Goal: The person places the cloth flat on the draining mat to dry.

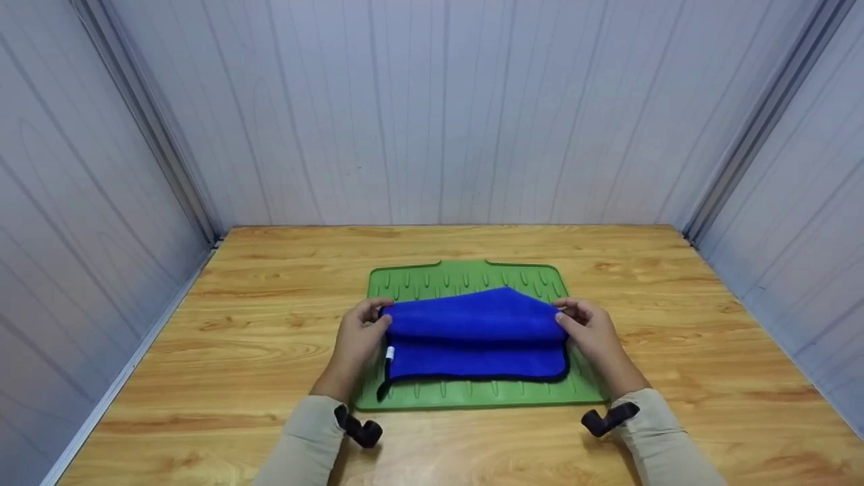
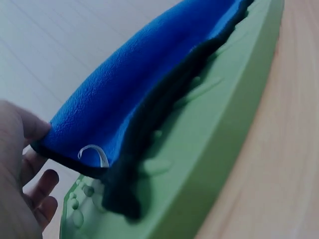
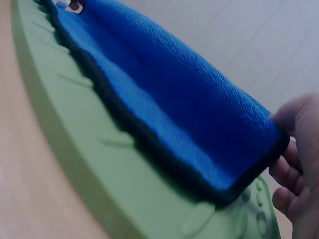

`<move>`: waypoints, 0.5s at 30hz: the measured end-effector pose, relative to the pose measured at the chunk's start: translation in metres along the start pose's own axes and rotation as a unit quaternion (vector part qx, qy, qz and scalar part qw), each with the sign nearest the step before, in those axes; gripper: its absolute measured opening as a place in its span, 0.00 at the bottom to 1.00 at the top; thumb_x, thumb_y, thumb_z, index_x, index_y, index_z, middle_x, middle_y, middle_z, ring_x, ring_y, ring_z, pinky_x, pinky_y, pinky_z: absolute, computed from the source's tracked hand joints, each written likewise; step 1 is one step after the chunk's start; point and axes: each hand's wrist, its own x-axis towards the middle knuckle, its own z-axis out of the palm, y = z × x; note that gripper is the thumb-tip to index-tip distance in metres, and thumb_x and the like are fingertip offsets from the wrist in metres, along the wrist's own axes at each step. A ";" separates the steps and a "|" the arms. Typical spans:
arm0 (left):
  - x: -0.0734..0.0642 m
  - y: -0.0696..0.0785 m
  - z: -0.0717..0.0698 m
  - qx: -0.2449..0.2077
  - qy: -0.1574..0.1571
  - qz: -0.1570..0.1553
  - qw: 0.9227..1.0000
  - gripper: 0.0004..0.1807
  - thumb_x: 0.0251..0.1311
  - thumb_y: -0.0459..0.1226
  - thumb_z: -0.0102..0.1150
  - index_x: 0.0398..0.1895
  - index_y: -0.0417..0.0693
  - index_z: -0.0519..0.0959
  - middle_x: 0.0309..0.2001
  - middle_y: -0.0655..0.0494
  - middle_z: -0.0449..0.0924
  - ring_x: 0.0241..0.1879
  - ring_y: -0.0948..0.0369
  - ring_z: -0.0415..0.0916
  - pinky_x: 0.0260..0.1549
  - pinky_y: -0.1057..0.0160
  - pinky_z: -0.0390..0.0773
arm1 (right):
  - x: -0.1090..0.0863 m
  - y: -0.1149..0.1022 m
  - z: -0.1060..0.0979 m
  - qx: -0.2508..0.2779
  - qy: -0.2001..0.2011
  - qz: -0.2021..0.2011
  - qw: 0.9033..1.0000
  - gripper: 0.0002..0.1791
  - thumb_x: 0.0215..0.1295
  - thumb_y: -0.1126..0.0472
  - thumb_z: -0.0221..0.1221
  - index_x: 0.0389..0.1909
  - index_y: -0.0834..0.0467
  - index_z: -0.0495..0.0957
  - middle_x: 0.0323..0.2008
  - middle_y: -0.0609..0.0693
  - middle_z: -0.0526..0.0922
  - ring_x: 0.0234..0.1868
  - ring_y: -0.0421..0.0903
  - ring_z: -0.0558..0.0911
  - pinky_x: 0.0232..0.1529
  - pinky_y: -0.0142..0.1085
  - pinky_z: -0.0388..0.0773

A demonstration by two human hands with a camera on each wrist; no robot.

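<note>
Currently left hand (image 1: 358, 337) and right hand (image 1: 595, 337) pinch the cloth (image 1: 472, 324) at its left and right edges; this likely holds the raised part level; its near edge rests on the mat (image 1: 472, 397).

The mat (image 1: 472, 397) is green, and its small raised bumps make rows in the same green. On the mat, the cloth (image 1: 472, 324) is plain strong blue, with black edging (image 1: 472, 376) and a white label (image 1: 390, 354). Under the mat, the table (image 1: 236, 337) is yellow-brown with darker brown wood grain. Behind the mat, the back wall (image 1: 439, 115) is pale bluish grey, marked with darker grey lines. To the sides of the mat, the left wall (image 1: 67, 202) and the right wall (image 1: 796, 236) have similar pale colour, and their grey lines run slanting. In front of the mat, the left sleeve (image 1: 304, 439) and right sleeve (image 1: 665, 439) are plain beige.
</note>
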 end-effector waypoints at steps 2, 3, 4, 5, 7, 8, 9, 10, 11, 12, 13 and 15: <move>-0.001 -0.001 0.000 -0.003 -0.020 -0.013 1.000 0.19 0.64 0.26 0.56 0.57 0.40 0.81 0.32 0.53 0.74 0.33 0.59 0.69 0.31 0.65 0.70 | -0.004 0.001 -0.002 -0.004 -0.020 0.000 1.000 0.12 0.70 0.70 0.60 0.52 0.69 0.81 0.33 0.51 0.78 0.31 0.40 0.75 0.32 0.29 0.73; -0.002 -0.002 0.000 0.000 -0.030 -0.016 0.999 0.21 0.63 0.26 0.55 0.60 0.40 0.80 0.31 0.54 0.74 0.32 0.59 0.69 0.31 0.64 0.69 | -0.005 0.003 -0.003 -0.004 -0.028 -0.001 1.000 0.12 0.69 0.71 0.59 0.51 0.69 0.81 0.32 0.50 0.78 0.30 0.40 0.74 0.31 0.29 0.72; -0.003 -0.002 0.000 0.007 -0.041 -0.019 0.999 0.23 0.62 0.26 0.53 0.62 0.41 0.79 0.30 0.54 0.72 0.30 0.59 0.68 0.30 0.63 0.68 | -0.006 0.004 -0.004 -0.003 -0.035 -0.003 0.999 0.11 0.69 0.72 0.59 0.50 0.69 0.81 0.30 0.50 0.77 0.28 0.40 0.73 0.29 0.29 0.71; -0.004 -0.002 0.000 0.017 -0.051 -0.020 0.998 0.25 0.61 0.26 0.52 0.63 0.41 0.78 0.29 0.54 0.71 0.28 0.59 0.67 0.29 0.63 0.67 | -0.007 0.006 -0.004 -0.001 -0.042 -0.006 0.999 0.10 0.68 0.73 0.59 0.48 0.69 0.82 0.29 0.49 0.76 0.26 0.40 0.72 0.27 0.29 0.70; -0.005 -0.001 0.000 0.046 -0.068 -0.023 0.996 0.28 0.59 0.27 0.51 0.66 0.44 0.76 0.31 0.55 0.72 0.29 0.59 0.67 0.29 0.61 0.67 | -0.011 0.004 -0.005 -0.008 -0.057 -0.017 0.998 0.09 0.66 0.76 0.58 0.44 0.70 0.81 0.26 0.49 0.75 0.25 0.40 0.71 0.27 0.30 0.69; -0.005 -0.001 0.001 0.062 -0.076 -0.023 0.995 0.29 0.59 0.28 0.50 0.67 0.45 0.75 0.34 0.53 0.75 0.30 0.58 0.69 0.31 0.60 0.68 | -0.014 0.000 -0.005 -0.010 -0.064 -0.024 0.998 0.08 0.65 0.76 0.57 0.43 0.70 0.81 0.26 0.49 0.75 0.25 0.40 0.71 0.27 0.30 0.69; -0.006 0.000 0.002 0.080 -0.080 -0.022 0.993 0.30 0.58 0.29 0.51 0.67 0.46 0.75 0.37 0.51 0.78 0.33 0.57 0.71 0.33 0.59 0.69 | -0.014 0.001 -0.006 -0.015 -0.071 -0.032 0.997 0.07 0.64 0.77 0.57 0.42 0.70 0.81 0.26 0.49 0.75 0.25 0.40 0.71 0.28 0.30 0.69; -0.006 0.000 0.002 0.095 -0.084 -0.023 0.992 0.30 0.58 0.29 0.51 0.67 0.46 0.75 0.42 0.49 0.80 0.36 0.55 0.73 0.35 0.57 0.72 | -0.015 0.001 -0.006 -0.020 -0.077 -0.036 0.996 0.07 0.65 0.76 0.57 0.41 0.69 0.81 0.27 0.50 0.76 0.26 0.40 0.72 0.29 0.30 0.70; -0.006 0.000 0.003 0.106 -0.086 -0.024 0.990 0.30 0.58 0.30 0.51 0.67 0.46 0.75 0.48 0.46 0.81 0.42 0.53 0.76 0.41 0.55 0.74 | -0.015 0.001 -0.006 -0.027 -0.082 -0.037 0.996 0.06 0.66 0.75 0.57 0.41 0.69 0.81 0.29 0.51 0.77 0.28 0.40 0.73 0.31 0.30 0.71; -0.006 0.000 0.004 0.116 -0.086 -0.026 0.989 0.28 0.60 0.32 0.51 0.66 0.46 0.76 0.53 0.45 0.81 0.48 0.52 0.77 0.46 0.53 0.75 | -0.015 0.001 -0.006 -0.032 -0.085 -0.036 0.995 0.06 0.68 0.74 0.57 0.41 0.69 0.81 0.31 0.52 0.79 0.30 0.40 0.74 0.33 0.30 0.72; -0.006 0.000 0.005 0.122 -0.083 -0.026 0.989 0.26 0.62 0.33 0.51 0.65 0.46 0.77 0.57 0.44 0.81 0.52 0.51 0.77 0.50 0.51 0.75 | -0.014 0.000 -0.005 -0.035 -0.084 -0.031 0.995 0.06 0.70 0.72 0.57 0.42 0.68 0.81 0.33 0.54 0.80 0.32 0.41 0.75 0.35 0.31 0.73; -0.006 0.000 0.007 0.129 -0.071 -0.024 0.989 0.21 0.67 0.37 0.52 0.61 0.46 0.80 0.57 0.45 0.81 0.55 0.51 0.77 0.55 0.48 0.75 | -0.010 0.007 -0.004 -0.054 -0.078 -0.019 0.995 0.09 0.74 0.65 0.56 0.46 0.65 0.83 0.38 0.55 0.84 0.37 0.42 0.78 0.39 0.31 0.75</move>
